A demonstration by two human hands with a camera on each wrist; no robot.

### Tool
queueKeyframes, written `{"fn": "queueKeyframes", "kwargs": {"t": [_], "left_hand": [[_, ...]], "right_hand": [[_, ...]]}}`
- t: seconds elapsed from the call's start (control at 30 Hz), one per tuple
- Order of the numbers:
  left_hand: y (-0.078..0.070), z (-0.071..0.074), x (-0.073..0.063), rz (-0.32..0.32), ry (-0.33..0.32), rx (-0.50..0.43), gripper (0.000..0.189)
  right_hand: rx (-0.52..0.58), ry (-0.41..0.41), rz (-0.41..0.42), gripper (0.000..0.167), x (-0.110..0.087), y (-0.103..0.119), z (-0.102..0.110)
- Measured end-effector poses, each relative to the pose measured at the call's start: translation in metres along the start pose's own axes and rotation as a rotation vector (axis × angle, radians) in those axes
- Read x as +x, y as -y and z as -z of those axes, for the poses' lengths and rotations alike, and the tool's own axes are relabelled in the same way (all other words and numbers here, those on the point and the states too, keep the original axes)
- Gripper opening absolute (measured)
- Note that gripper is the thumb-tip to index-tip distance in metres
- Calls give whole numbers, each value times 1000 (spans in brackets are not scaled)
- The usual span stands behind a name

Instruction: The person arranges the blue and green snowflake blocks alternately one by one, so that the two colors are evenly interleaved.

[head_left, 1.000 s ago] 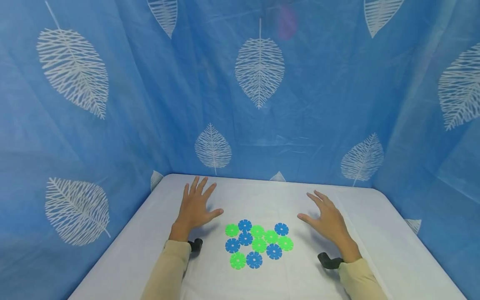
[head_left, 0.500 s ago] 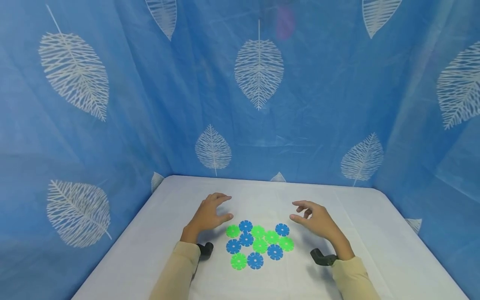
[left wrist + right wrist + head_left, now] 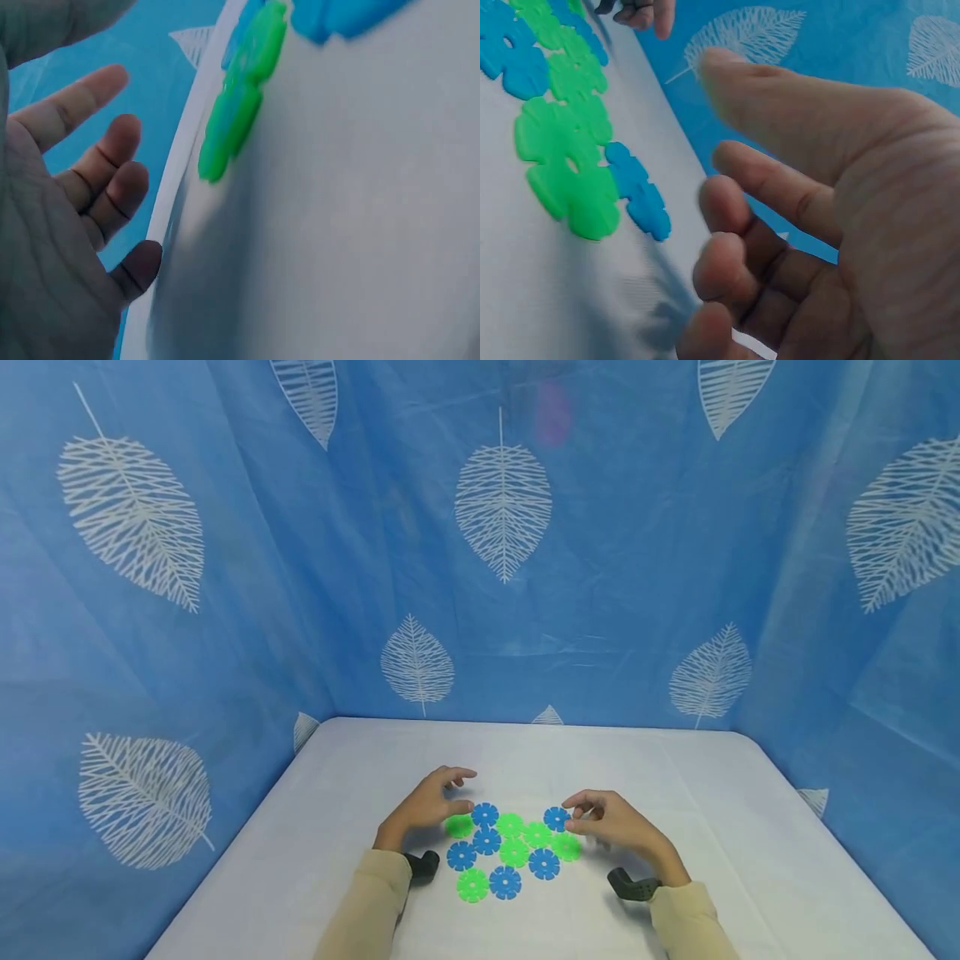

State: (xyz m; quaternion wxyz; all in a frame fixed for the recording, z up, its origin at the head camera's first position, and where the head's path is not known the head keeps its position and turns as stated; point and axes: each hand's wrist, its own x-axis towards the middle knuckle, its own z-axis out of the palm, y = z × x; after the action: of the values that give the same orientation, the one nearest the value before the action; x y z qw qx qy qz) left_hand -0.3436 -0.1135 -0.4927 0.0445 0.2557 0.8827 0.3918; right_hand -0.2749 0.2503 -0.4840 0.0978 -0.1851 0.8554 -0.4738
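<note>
Several flat, notched plastic snowflake discs, blue and green, lie in a loose cluster on the white table (image 3: 720, 827). Over the cluster's left side hovers my left hand (image 3: 427, 802), its thumb near a green snowflake disc (image 3: 459, 827). My right hand (image 3: 618, 821) is at the right side, thumb and index finger apart beside a blue snowflake disc (image 3: 555, 818). In the right wrist view that blue disc (image 3: 639, 192) lies against a green disc (image 3: 570, 165), with bent, bare fingers to the right. The left wrist view shows loosely bent fingers apart from the green disc (image 3: 244, 94).
A blue curtain (image 3: 615, 568) with white leaf prints surrounds the table at the back and sides. Each wrist carries a black camera mount, the left mount (image 3: 423, 867) and the right mount (image 3: 632, 887), held low over the tabletop.
Both hands have moved inward and closer to the discs, and their spread fingers have bent. The head view has shifted slightly. The discs lie as before.
</note>
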Motion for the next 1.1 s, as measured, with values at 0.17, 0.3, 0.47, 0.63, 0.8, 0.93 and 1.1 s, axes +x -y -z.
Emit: {"fn": "queueKeyframes", "kwargs": {"t": [0.17,0.3,0.47,0.63,0.8,0.93,1.1], "left_hand": [[2,-6,2,9,22,-41,46],[2,-10,2,31,27,-26,41],[3,-15,1,27,28,78,38],[2,-18,0,14,20,146,35],[0,-19,-1,13,29,170,36],[-2,-20,-1,0,33,186,37],[-3,-21,0,-9,36,216,38]], "right_hand": [[-24,57,-16,38,2,-4,-4],[-59,72,-9,39,3,-6,-5],[-26,93,-27,41,1,-9,-8],[-17,78,-39,43,0,-11,-10],[-35,74,-48,45,1,-10,-10],[-37,78,-59,46,0,-10,-9],[-50,73,-55,45,-1,-11,-6]]}}
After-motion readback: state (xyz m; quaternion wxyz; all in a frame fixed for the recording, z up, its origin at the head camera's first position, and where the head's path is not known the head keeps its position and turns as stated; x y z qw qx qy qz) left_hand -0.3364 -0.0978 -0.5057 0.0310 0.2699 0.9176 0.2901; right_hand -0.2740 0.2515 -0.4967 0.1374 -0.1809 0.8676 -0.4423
